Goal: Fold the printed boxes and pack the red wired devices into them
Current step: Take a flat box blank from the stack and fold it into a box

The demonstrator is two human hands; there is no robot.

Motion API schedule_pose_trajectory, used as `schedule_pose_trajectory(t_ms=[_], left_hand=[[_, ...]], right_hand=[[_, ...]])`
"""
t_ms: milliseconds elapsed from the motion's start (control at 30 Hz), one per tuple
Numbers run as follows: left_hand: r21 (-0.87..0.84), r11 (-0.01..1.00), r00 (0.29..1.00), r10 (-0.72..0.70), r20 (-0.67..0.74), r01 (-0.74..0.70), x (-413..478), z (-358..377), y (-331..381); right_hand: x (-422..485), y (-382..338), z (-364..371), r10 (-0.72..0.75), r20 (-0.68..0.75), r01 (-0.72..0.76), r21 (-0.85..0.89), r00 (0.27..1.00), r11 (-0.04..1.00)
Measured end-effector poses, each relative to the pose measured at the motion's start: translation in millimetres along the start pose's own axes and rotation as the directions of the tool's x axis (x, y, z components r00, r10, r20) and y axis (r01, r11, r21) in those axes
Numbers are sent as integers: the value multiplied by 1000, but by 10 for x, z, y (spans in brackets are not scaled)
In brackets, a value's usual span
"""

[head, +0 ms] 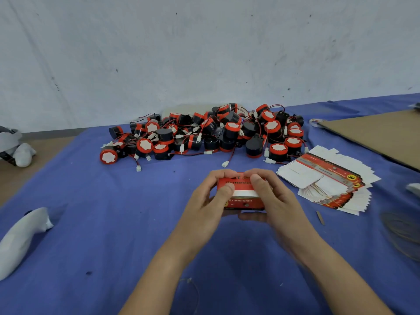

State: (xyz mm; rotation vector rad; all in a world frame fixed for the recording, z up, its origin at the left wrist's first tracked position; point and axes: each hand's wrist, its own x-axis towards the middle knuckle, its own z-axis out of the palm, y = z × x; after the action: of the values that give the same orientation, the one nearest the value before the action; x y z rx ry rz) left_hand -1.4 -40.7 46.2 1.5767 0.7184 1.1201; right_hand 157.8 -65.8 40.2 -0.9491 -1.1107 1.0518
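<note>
Both hands together at centre: left hand (204, 201) and right hand (269, 198) each grip the red printed box (241, 193), fingers curled over its top edge. Pile of red wired devices (204, 133) at 12 o'clock, flat box stack (327, 180) at 2 o'clock on blue cloth (113, 223); cardboard sheet (381, 135) beyond.

Red printed box (241, 201) is near heaped wired devices (204, 135) and fanned flat boxes (329, 178).

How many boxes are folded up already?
1: the red box gripped by the left hand and right hand, in the middle. The others lie flat in a stack on the right. More may be out of view.
</note>
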Motion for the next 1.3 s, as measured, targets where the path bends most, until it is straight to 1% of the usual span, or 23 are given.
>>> schedule_pose_trajectory(t_ms=[67,233,333,433,600,667,733,833,900,967,1100,1300], left_hand=[[59,998,1000,15,-5,-15,-6,22,-14],[240,970,999,49,-17,-44,-35,56,-45],[266,964,998,35,-50,-20,-37,102,-53],[217,976,999,8,-53,4,-32,173,-45],[171,985,995,25,-93,-9,23,193,9],[146,989,992,25,-121,-7,34,206,33],[135,991,992,18,-129,0,33,248,39],[95,995,994,-14,-109,24,27,307,24],[76,997,993,-20,-114,29,25,331,27],[87,996,987,9,-160,5,24,352,32],[34,999,970,33,-241,-25,25,401,75],[-8,999,968,42,-248,-45,20,381,153]], right_hand=[[-8,-16,20,-21,-19,20,-43,1000,999],[-3,-16,41,-33,-58,28,-84,998,996],[1,-14,58,-19,-79,13,-87,997,996],[10,-2,49,3,-106,-9,-58,994,998],[-8,3,71,13,-38,-14,-25,999,1000],[-23,-12,68,-13,-13,12,-44,1000,999],[-41,-35,64,-29,-3,29,-12,1000,1000],[-41,-32,77,-39,-48,41,34,998,999],[-33,-9,89,-34,-78,37,35,996,999],[-35,14,116,-40,-90,43,32,995,999],[-42,39,177,-26,-124,36,77,992,996],[-15,24,148,37,-104,-25,112,994,993]])
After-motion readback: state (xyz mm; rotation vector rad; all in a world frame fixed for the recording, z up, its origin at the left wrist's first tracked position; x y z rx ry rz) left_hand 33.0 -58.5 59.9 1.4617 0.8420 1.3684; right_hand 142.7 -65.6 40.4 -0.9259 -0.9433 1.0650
